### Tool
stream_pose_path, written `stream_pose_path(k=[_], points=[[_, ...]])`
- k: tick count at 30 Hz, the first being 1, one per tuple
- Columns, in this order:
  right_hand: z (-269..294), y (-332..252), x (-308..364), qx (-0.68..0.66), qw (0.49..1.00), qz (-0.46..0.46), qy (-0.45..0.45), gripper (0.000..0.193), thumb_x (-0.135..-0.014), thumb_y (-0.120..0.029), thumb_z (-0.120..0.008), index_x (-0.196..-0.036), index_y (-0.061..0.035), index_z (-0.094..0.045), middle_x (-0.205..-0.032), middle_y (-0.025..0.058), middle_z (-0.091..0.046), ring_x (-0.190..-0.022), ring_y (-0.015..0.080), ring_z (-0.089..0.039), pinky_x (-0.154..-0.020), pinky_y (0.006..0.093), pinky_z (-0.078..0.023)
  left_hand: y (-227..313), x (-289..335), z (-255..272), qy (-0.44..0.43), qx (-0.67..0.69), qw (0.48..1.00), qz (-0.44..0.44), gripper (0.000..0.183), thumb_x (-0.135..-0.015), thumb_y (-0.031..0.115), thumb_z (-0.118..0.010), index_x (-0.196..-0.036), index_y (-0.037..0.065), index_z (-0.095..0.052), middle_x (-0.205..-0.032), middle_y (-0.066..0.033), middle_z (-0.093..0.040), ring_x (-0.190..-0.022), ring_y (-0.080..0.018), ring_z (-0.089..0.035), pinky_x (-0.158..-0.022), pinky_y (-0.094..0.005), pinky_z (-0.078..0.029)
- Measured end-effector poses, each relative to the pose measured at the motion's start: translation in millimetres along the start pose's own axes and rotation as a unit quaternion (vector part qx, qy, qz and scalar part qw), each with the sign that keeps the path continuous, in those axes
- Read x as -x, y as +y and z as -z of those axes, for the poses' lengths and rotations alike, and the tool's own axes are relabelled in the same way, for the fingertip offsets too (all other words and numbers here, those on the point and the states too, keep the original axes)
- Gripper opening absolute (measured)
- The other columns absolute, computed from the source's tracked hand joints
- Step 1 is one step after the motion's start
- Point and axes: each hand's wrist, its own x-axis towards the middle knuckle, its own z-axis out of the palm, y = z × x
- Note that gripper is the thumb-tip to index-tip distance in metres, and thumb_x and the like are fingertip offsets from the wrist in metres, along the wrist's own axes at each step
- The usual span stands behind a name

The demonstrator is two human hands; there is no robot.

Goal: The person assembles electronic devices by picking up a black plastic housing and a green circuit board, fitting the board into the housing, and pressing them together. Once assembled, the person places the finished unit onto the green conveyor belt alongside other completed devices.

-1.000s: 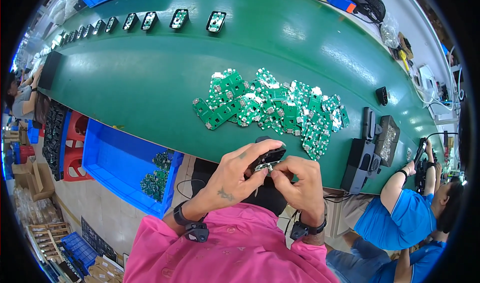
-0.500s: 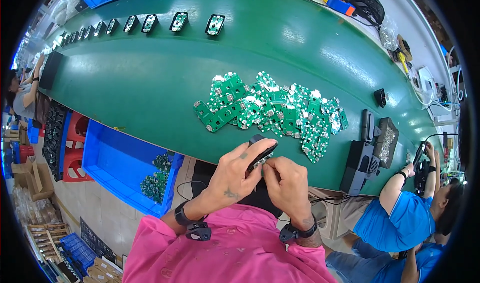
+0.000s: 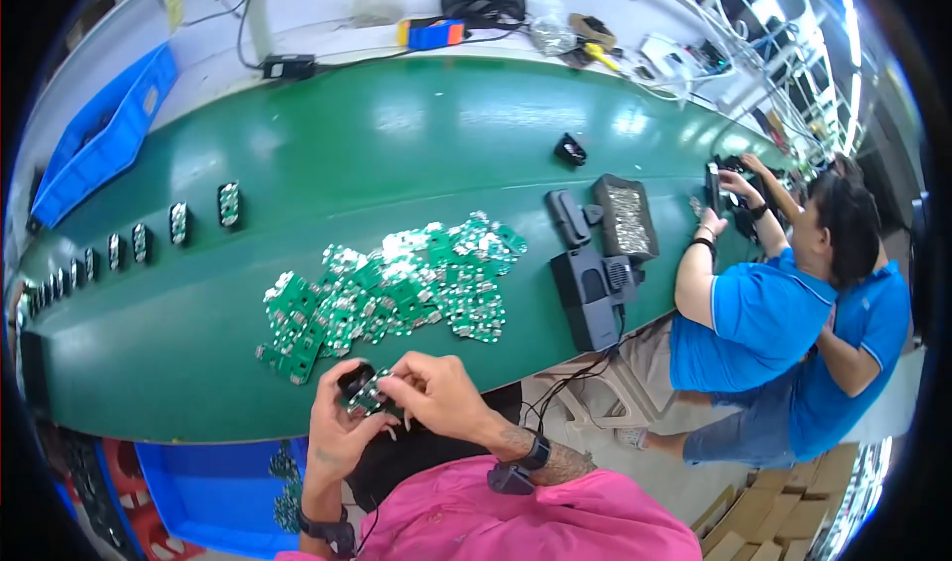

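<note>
Close to the table's front edge, my left hand [image 3: 335, 430] is closed around a small black plastic housing [image 3: 353, 376]. My right hand [image 3: 434, 394] pinches a green circuit board [image 3: 370, 398] against the housing's open side. The board sits tilted at the opening, and fingers cover part of it; how far it is inside I cannot tell. Just beyond both hands spreads a loose pile of green circuit boards [image 3: 397, 288] with white and silver parts. At the far left, a row of black housings with boards in them, among them a housing [image 3: 229, 205], stands on the table.
Right of the pile are a dark grey device [image 3: 585, 298] and a box of small metal parts [image 3: 627, 219]. A single black housing [image 3: 570, 149] lies behind them. Blue bins stand at the back left [image 3: 104, 134] and below the front edge [image 3: 198, 492]. Co-workers in blue shirts [image 3: 754, 318] sit right.
The view has swung right, so the pile and my hands appear further left. Both hands have turned the housing, and its opening and the board now show more plainly.
</note>
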Motion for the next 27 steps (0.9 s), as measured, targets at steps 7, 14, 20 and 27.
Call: stream_pose_path(k=[7,14,20,27], points=[[-11,-2,7,-0.188,0.982,0.021,0.024,0.015,-0.093,-0.01,-0.067,-0.091,0.005,-0.063,-0.073,0.0053,-0.067,-0.056,0.007,-0.061,-0.049,0.0238,-0.047,9,-5,-4,0.043,-0.046,0.998,0.008,0.069,-0.078,-0.013,-0.068,-0.138,0.002,-0.038,-0.106,-0.011,-0.058,-0.085,-0.0174,-0.066,-0.066,-0.0275,-0.059],[15,-1,-7,-0.164,0.981,-0.057,-0.085,0.022,-0.097,-0.017,-0.063,-0.085,0.002,-0.063,-0.065,0.0021,-0.06,-0.047,0.0057,-0.053,-0.041,0.0229,-0.04,-7,-7,8,-0.02,-0.089,0.995,0.04,0.049,-0.08,-0.013,-0.065,-0.127,-0.001,-0.055,-0.126,-0.0139,-0.051,-0.097,-0.0199,-0.065,-0.078,-0.0302,-0.061],[18,-6,-8,-0.167,0.967,-0.119,-0.15,0.029,-0.094,-0.023,-0.067,-0.079,0.0012,-0.063,-0.058,0.0017,-0.058,-0.04,0.0069,-0.049,-0.038,0.024,-0.038,-12,-11,-6,0.041,-0.172,0.977,-0.12,0.05,-0.081,-0.01,-0.068,-0.128,0.001,-0.054,-0.128,-0.0104,-0.054,-0.104,-0.0172,-0.062,-0.078,-0.0267,-0.058],[2,-19,9,0.016,1.0,0.011,0.004,0.03,-0.09,-0.024,-0.071,-0.08,0.0018,-0.06,-0.059,0.01,-0.058,-0.049,0.0184,-0.054,-0.047,0.0324,-0.04,-14,-13,-5,0.076,-0.248,0.942,-0.214,0.049,-0.084,0.004,-0.072,-0.129,0.002,-0.054,-0.127,-0.0125,-0.057,-0.108,-0.0199,-0.06,-0.089,-0.0309,-0.051]])
